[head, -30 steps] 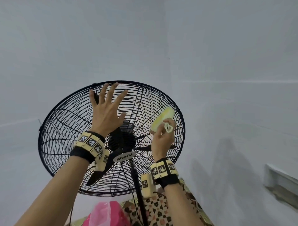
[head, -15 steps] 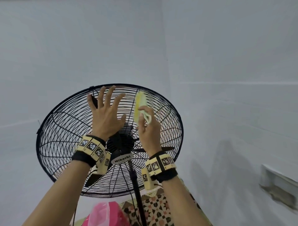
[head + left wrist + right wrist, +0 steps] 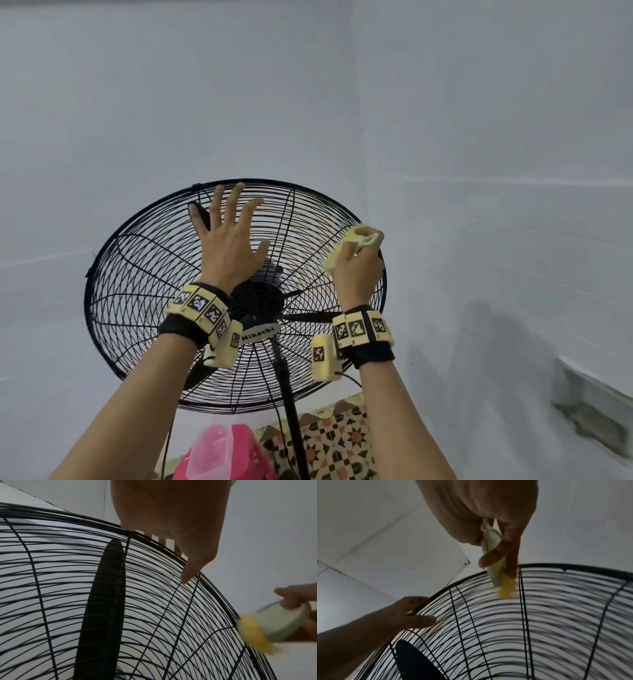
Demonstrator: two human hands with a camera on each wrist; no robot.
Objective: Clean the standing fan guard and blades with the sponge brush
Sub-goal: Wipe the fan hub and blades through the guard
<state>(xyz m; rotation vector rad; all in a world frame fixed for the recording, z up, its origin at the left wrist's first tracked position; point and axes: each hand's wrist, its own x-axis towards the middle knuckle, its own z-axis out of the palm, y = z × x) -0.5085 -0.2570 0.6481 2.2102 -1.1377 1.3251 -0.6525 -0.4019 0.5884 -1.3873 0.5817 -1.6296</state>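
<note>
A black standing fan fills the head view, its round wire guard (image 3: 137, 274) tilted toward me around a dark hub (image 3: 257, 301) and black blades (image 3: 102, 601). My left hand (image 3: 229, 240) lies flat on the upper guard, fingers spread and straight. My right hand (image 3: 356, 270) grips the sponge brush (image 3: 337, 253) by its pale green handle. The yellow sponge (image 3: 506, 589) touches the guard's upper right rim (image 3: 556, 566). In the left wrist view the sponge brush (image 3: 267, 627) is blurred at the rim.
The fan's pole (image 3: 291, 428) runs down to a patterned tiled floor (image 3: 342, 445). A pink plastic object (image 3: 222, 452) sits beside the pole's base. Pale walls meet in a corner behind the fan. A ledge (image 3: 596, 394) juts from the right wall.
My right hand has swept the sponge brush from the top middle of the guard out to its upper right rim. The left hand has stayed flat on the guard.
</note>
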